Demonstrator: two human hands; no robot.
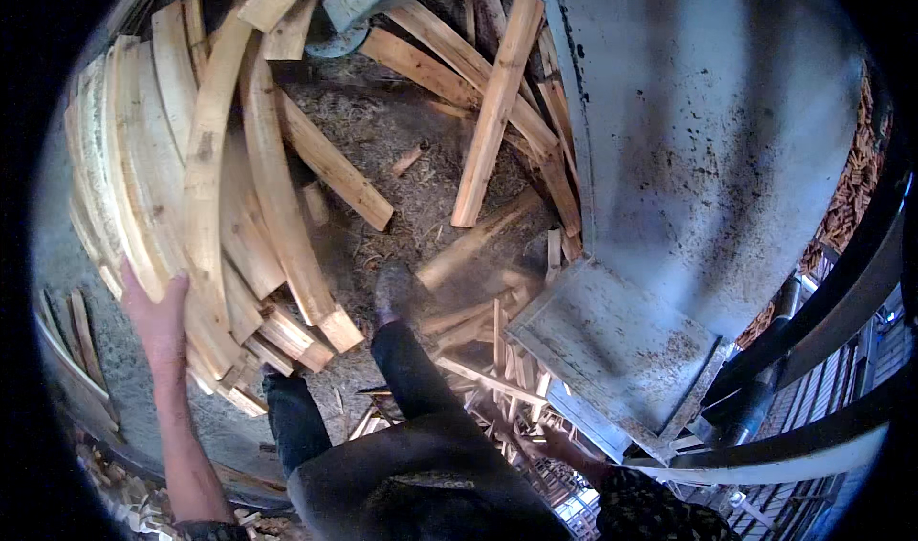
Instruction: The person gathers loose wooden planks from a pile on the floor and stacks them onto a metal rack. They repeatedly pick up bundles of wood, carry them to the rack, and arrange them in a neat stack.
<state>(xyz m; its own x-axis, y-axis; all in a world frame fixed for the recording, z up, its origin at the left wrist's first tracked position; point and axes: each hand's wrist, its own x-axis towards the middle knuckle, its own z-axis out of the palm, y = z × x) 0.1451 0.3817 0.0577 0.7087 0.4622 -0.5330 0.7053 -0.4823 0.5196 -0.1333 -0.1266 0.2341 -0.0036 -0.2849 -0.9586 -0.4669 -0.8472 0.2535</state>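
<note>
My left hand (158, 313) is on a pale wooden board (134, 187) at the left of a tall stack. Its thumb and a finger span the board, with the other fingers partly hidden. More boards (251, 226) lie beside it, overlapping and fanned out, their near ends uneven. At the lower right, my right hand (559, 445) is low over a heap of thin wood scraps (512, 388), beside the metal machine's lower ledge (622, 335). That hand is dim and smeared, so whether its fingers hold anything is unclear.
A large worn metal machine panel (708, 140) rises on the right, with dark curved bars (813, 321) beside it. Loose boards (499, 111) lean and lie across the debris-strewn ground (373, 130) ahead. My shoe (391, 288) stands among them. Wood pieces (124, 488) fill the lower left.
</note>
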